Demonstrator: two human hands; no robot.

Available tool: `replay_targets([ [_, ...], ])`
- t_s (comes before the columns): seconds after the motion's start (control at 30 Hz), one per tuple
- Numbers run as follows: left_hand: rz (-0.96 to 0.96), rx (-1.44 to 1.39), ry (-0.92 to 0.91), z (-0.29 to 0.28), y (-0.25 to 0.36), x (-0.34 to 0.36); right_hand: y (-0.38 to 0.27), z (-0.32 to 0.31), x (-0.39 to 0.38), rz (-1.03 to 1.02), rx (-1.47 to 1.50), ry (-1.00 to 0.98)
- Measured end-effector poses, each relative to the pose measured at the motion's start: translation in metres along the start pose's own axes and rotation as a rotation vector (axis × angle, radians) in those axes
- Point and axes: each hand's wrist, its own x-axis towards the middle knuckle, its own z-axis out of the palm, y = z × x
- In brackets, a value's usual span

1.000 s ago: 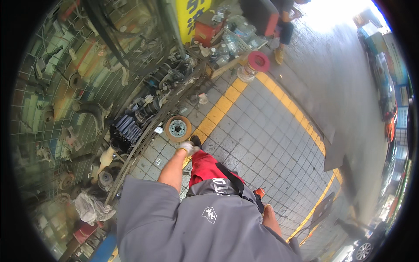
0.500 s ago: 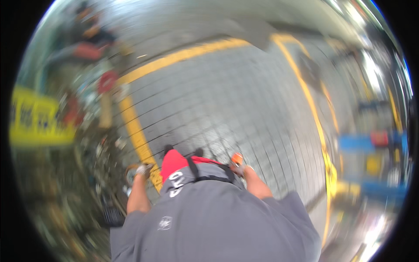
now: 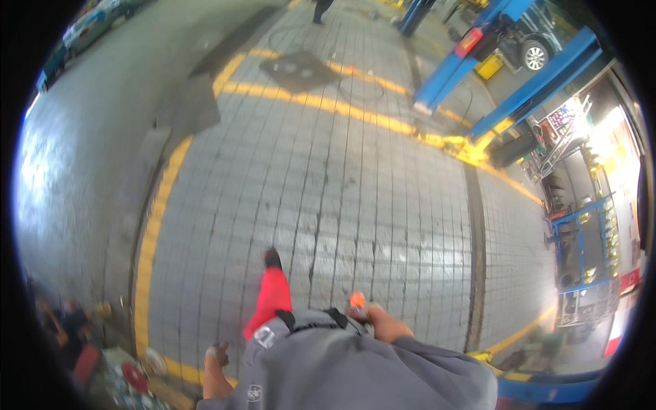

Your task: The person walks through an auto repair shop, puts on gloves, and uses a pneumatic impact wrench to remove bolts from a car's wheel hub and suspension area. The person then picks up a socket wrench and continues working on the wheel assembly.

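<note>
My left hand (image 3: 217,353) hangs low at my left side, apart from anything else. It looks empty, its fingers loosely apart, though they are small and slightly blurred. In front of my waist on the right, my right hand (image 3: 362,312) is closed around a small object with a bright orange end (image 3: 357,299). Its lower part is hidden in the fingers, so I cannot tell its kind. A red trouser leg (image 3: 273,297) and a dark shoe (image 3: 272,258) show ahead of my grey shirt (image 3: 355,369).
Yellow lines (image 3: 156,225) border the grey tiled floor (image 3: 328,205). Blue lift posts (image 3: 447,72) stand far right, near a car wheel (image 3: 534,55). A dark floor mat (image 3: 298,71) lies ahead. At lower left, a person (image 3: 72,321) is beside scattered parts; another leg (image 3: 321,10) shows far ahead.
My view has swung to the right, bringing the blue posts and car into sight. The clutter and seated person have shifted to the lower left. The orange-ended object stays in my right hand.
</note>
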Motion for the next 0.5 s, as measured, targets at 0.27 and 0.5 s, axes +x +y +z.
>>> replay_targets([
  [0.27, 0.431, 0.273, 0.368, -0.152, 0.412, 0.133, -0.072, -0.157, 0.000, 0.111, 0.358, -0.081],
  [0.5, 0.767, 0.198, 0.005, -0.105, 0.799, 0.032, -0.126, -0.288, 0.018, 0.178, 0.517, -0.085],
])
